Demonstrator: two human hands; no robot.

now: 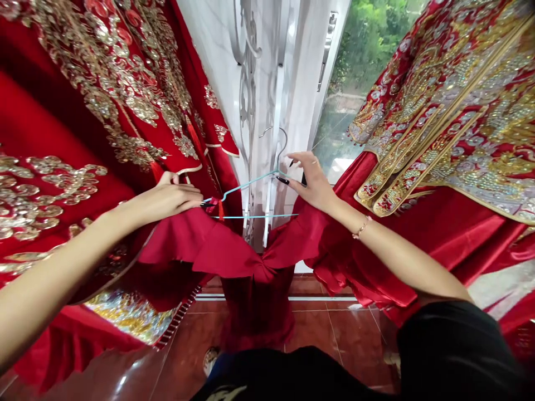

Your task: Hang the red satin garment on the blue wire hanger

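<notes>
A light blue wire coat hanger [251,192] spans the space between my hands, its hook [279,142] rising against a white sheer curtain. My left hand [171,200] pinches the hanger's left end together with a red fabric loop [213,205]. My right hand [313,181] grips the right shoulder of the hanger between its dark-nailed fingers. A red satin-like garment [246,256] hangs from the hanger's lower bar in folds and drops towards the floor. A gold bracelet [361,227] circles my right wrist.
Large red gowns with gold sequin embroidery hang at the left [104,94] and right [451,111], close to both arms. Below lie red-brown floor tiles [317,328]. A window [363,55] shows greenery. Dark clothing [455,351] fills the bottom edge.
</notes>
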